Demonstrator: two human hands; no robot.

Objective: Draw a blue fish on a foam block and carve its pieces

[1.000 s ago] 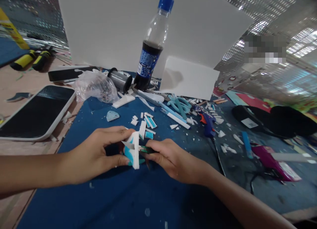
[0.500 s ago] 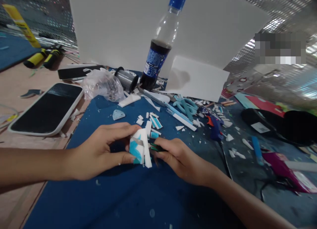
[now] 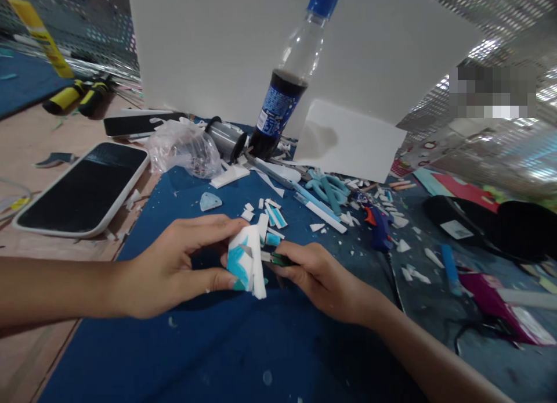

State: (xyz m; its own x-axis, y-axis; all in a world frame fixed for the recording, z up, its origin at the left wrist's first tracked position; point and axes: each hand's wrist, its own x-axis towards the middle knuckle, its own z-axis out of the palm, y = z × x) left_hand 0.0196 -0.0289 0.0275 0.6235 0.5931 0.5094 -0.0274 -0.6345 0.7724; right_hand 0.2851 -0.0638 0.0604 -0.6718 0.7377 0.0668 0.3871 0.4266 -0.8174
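Between thumb and fingers, my left hand [image 3: 187, 263] grips a white foam piece [image 3: 241, 258] with blue paint on its face. A white strip [image 3: 258, 269] stands along its right side. My right hand [image 3: 313, 275] is closed on a craft knife [image 3: 278, 259] with a dark green handle. Its metal blade reaches past the strip, and the tip shows against the painted face. Just behind the hands lie small white and blue foam scraps [image 3: 276, 214]. My right fingers hide part of the knife.
Behind stands a cola bottle [image 3: 282, 95] before a white board [image 3: 209, 49]. A phone [image 3: 82, 188] lies at left, near a plastic bag [image 3: 183, 147] and a spool [image 3: 226, 137]. To the right are blue scissors [image 3: 328, 188], a glue gun [image 3: 378, 226] with its cord, and a magenta packet [image 3: 500, 304].
The blade sits slightly differently, with more of its metal showing right of the strip. The strip leans out a little at its lower end. The view has shifted slightly.
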